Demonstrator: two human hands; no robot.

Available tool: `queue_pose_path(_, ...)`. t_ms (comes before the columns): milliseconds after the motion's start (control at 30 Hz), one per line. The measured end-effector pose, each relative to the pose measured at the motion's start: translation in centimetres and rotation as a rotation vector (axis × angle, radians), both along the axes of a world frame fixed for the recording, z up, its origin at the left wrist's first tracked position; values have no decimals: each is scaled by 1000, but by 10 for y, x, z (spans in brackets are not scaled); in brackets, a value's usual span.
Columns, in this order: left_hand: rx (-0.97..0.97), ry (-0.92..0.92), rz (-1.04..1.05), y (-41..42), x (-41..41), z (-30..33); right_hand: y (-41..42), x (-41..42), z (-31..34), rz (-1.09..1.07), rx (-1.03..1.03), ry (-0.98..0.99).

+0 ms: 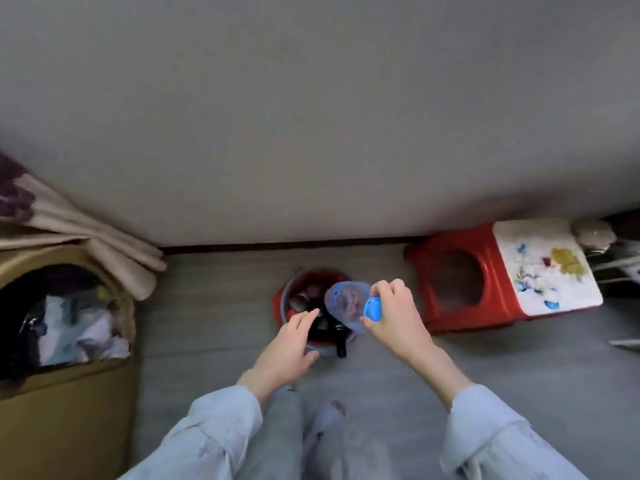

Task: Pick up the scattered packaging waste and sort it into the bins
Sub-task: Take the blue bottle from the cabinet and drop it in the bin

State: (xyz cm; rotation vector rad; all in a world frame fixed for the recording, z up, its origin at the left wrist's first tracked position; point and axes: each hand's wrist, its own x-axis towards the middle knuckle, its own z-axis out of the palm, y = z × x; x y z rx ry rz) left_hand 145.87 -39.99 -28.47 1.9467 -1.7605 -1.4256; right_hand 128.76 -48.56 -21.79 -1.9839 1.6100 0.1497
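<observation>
Head view | my right hand (391, 317) grips a clear plastic bottle (346, 301) at its blue cap (373, 308), held over the red bin (282, 299) | label unreadable, blurred | my left hand (287, 344) open, fingers (306, 318) loose, holding nothing

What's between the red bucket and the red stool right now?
In the head view, only bare grey floor lies between the red bucket and the red stool; the right hand, holding the clear bottle, hangs above that gap.
</observation>
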Motion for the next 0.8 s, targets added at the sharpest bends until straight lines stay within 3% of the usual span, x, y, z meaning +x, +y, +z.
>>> queue_pose_path(233, 159, -65, 29, 7, 22, -103, -16, 12, -115, -22, -97, 86)
queue_pose_path(433, 259, -105, 8, 13, 19, -175, 5, 11, -216, 73, 37, 156)
queue_pose_path(533, 296, -89, 63, 22, 11, -190, 23, 2, -247, 133, 184, 179)
queue_pose_path(667, 323, -69, 133, 27, 1, -200, 36, -7, -268, 138, 344, 54)
queue_pose_path(800, 350, -61, 198, 24, -3, -209, 32, -15, -276, 61, 235, 8)
